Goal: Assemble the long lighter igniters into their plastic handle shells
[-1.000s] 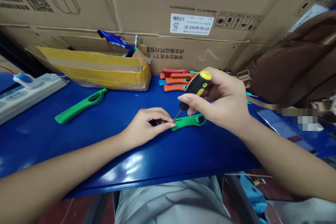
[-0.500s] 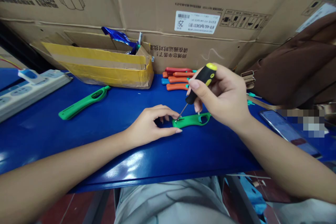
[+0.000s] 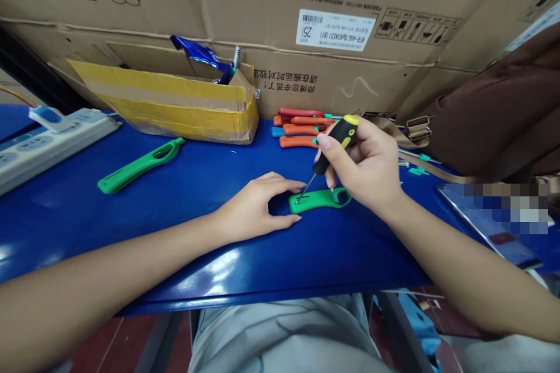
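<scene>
My right hand (image 3: 367, 166) grips a black-and-yellow screwdriver (image 3: 335, 141), its tip pressed onto the left end of a green plastic handle (image 3: 319, 199) lying on the blue table (image 3: 184, 227). My left hand (image 3: 258, 207) rests curled on the table at that handle's left end, thumb and fingers on either side of it, steadying it.
A second green handle (image 3: 137, 165) lies to the left. A taped cardboard box (image 3: 175, 105) stands behind it, a white power strip (image 3: 48, 143) at far left. Orange and red handles (image 3: 300, 127) are piled at the back, a brown bag (image 3: 494, 111) and a phone (image 3: 490, 224) at right.
My left fingers opened from a pinch at the screwdriver tip and now lie around the handle's end. The screwdriver stands more upright on the handle.
</scene>
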`<state>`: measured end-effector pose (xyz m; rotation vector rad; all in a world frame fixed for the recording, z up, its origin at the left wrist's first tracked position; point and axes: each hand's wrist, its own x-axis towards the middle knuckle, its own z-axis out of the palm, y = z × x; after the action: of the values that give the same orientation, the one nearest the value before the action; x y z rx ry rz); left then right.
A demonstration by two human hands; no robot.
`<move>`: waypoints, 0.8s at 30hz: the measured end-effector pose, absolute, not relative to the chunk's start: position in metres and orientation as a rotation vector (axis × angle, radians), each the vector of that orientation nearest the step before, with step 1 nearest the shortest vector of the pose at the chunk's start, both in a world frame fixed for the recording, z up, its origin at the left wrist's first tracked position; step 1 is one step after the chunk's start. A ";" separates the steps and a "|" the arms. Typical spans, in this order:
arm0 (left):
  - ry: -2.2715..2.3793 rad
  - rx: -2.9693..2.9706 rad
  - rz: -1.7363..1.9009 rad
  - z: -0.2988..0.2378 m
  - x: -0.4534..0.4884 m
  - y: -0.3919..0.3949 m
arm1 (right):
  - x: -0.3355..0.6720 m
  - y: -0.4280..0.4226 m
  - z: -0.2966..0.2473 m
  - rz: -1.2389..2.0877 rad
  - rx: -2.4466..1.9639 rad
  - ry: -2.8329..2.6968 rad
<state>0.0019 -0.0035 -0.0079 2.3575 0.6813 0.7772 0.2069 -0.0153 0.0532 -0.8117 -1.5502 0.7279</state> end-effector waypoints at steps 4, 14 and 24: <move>0.660 2.356 0.786 -0.009 0.003 -0.003 | 0.207 -0.014 0.052 0.720 -0.828 -1.533; 0.670 2.338 0.784 -0.009 0.003 -0.003 | 0.205 -0.014 0.050 0.695 -0.825 -1.525; 0.657 2.361 0.779 -0.008 0.002 -0.003 | 0.206 -0.016 0.048 0.661 -0.814 -1.576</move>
<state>0.0024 -0.0031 -0.0078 2.3607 0.6566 0.7793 0.2065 -0.0158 0.0482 -0.8138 -1.5763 0.6614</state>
